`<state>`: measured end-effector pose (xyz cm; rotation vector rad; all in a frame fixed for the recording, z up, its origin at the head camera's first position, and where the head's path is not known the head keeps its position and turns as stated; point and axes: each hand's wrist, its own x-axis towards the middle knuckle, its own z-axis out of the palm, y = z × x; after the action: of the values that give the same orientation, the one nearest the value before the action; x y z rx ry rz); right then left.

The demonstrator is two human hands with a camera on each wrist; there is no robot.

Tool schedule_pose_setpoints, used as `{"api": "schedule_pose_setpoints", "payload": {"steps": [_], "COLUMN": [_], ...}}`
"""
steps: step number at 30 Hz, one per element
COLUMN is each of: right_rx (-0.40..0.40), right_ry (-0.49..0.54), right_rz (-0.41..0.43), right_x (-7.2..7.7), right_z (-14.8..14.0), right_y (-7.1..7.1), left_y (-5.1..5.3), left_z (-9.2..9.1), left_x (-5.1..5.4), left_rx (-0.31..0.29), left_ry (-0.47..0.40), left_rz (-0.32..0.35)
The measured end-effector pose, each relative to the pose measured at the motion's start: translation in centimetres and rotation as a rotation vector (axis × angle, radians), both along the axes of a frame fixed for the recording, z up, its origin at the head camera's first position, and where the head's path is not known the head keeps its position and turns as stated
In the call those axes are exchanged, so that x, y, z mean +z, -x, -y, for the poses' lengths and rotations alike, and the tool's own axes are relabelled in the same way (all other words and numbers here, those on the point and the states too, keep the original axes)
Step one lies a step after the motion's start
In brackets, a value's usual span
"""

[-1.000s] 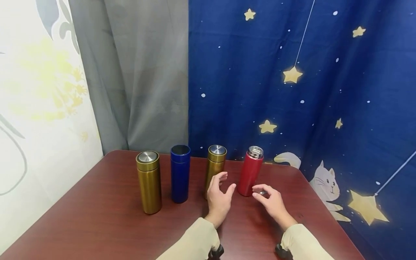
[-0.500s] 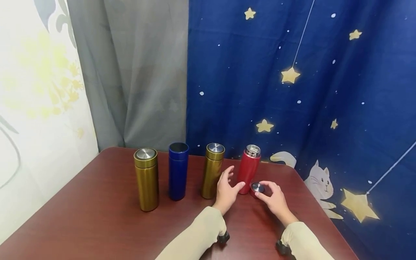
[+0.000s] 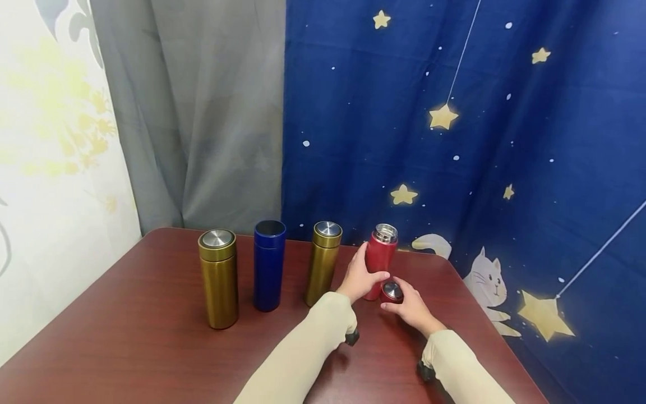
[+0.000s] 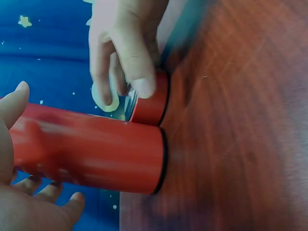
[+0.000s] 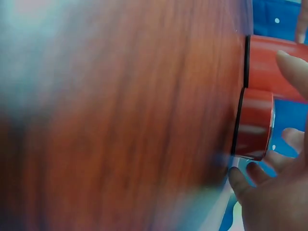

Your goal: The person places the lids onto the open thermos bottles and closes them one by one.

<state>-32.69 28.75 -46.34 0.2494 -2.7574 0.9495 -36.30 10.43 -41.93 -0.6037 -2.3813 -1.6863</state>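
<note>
A red thermos bottle stands upright without its lid, its steel neck bare. My left hand is beside it, thumb in front. In the left wrist view, thumb and spread fingers lie on either side of the bottle, and whether they touch it I cannot tell. Right next to the bottle's base, the red lid sits on the table, steel top up. My right hand is around the lid, thumb on the near side. In the right wrist view its loose fingers are spread about the lid, not closed on it.
Left of the red bottle stand a gold thermos, a blue thermos and another gold thermos, all upright and lidded. The brown table ends at a grey curtain and a blue star curtain.
The left hand has moved right, from in front of the gold thermos to the red bottle. The right hand has shifted slightly, closer around the lid. The head view has turned a little right.
</note>
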Motion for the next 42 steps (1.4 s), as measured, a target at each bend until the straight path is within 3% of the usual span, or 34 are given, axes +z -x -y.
{"api": "schedule_pose_setpoints", "payload": {"steps": [7,15,30,42], "right_rx": [-0.029,-0.094,-0.144,-0.086], "right_ry": [-0.083,-0.170,-0.121,0.060], "right_rz": [0.102,0.040,-0.005,-0.083], "right_x": [0.0,0.1,0.3,1.4], "right_z": [1.7,1.9,-0.4,-1.0], "right_y": [1.2,1.3,-0.4,-1.8], "left_y": [1.2,1.1,-0.8,-2.1], "left_z": [0.4,0.3,-0.1,0.7], "left_x": [0.6,0.0,0.1,0.0], "left_rx": [0.100,0.161,0.096,0.091], "left_ry": [0.013,-0.016,-0.012,-0.007], "left_rz": [-0.025,-0.039,-0.060,-0.079]}}
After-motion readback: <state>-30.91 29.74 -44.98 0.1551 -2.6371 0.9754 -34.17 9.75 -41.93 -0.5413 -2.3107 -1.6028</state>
